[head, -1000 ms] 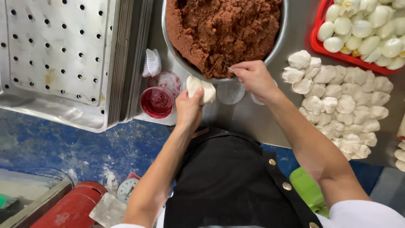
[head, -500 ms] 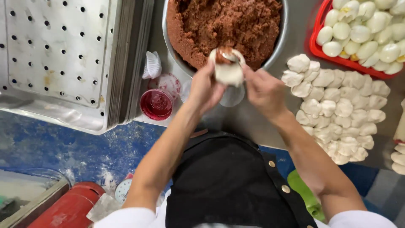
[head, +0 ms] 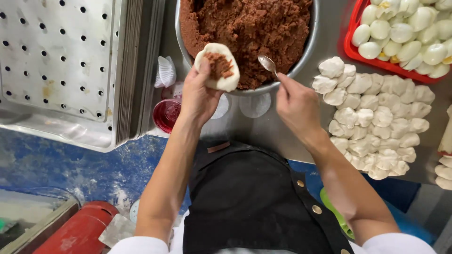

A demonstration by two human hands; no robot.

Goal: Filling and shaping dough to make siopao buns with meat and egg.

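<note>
My left hand (head: 200, 96) holds a flat round of white dough (head: 217, 67) with a dab of brown filling on it, raised at the near rim of a big metal bowl (head: 308, 44). The bowl is full of reddish-brown filling (head: 249, 26). My right hand (head: 296, 106) grips a small metal spoon (head: 268, 63), its bowl pointing up over the filling, just right of the dough. A heap of white dough pieces (head: 372, 117) lies on the steel table to the right of my right hand.
A stack of perforated metal trays (head: 56, 61) fills the left. A red crate of peeled eggs (head: 405, 33) stands at top right. White paper cups (head: 165, 71) and a small pink-lidded container (head: 167, 114) sit left of the bowl. A red cylinder (head: 77, 233) lies on the blue floor.
My hands have parted: the left now holds the filled dough open and higher over the bowl's rim, while the right has drawn away to the right with the spoon.
</note>
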